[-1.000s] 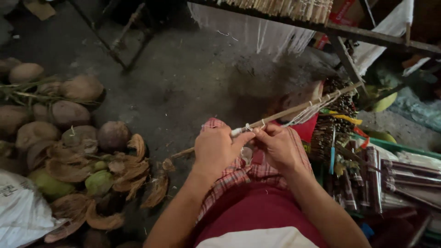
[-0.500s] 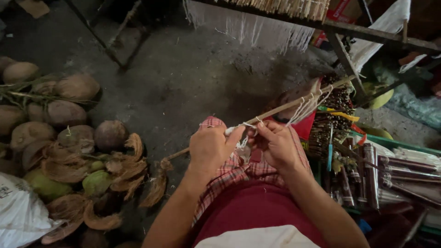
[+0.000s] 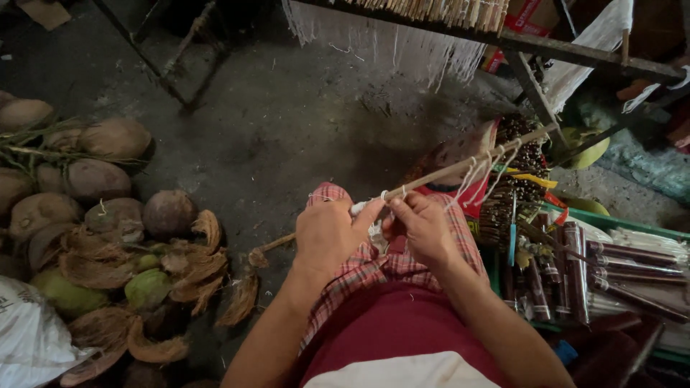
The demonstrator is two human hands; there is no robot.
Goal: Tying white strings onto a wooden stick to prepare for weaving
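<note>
A long thin wooden stick (image 3: 460, 167) slants from lower left to upper right across my lap, with white string (image 3: 480, 169) knotted along it in loops. My left hand (image 3: 329, 233) is closed around the stick near its middle, thumb pressed along it. My right hand (image 3: 424, 226) sits just to the right, fingers pinching the white string against the stick. Both hands rest above my knee, which is covered by a red checked cloth (image 3: 374, 271).
Brown coconuts (image 3: 108, 172) and curled husk pieces (image 3: 208, 266) lie heaped on the dark floor at left, beside a white sack (image 3: 29, 330). At right a bundle of dark sticks (image 3: 521, 179) and a green tray of rolled items (image 3: 618, 262). A wooden frame with white fringe (image 3: 402, 43) hangs above.
The hands and stick have shifted slightly left and down in the view. My right fingers have worked the string along the stick; the grip of both hands is unchanged.
</note>
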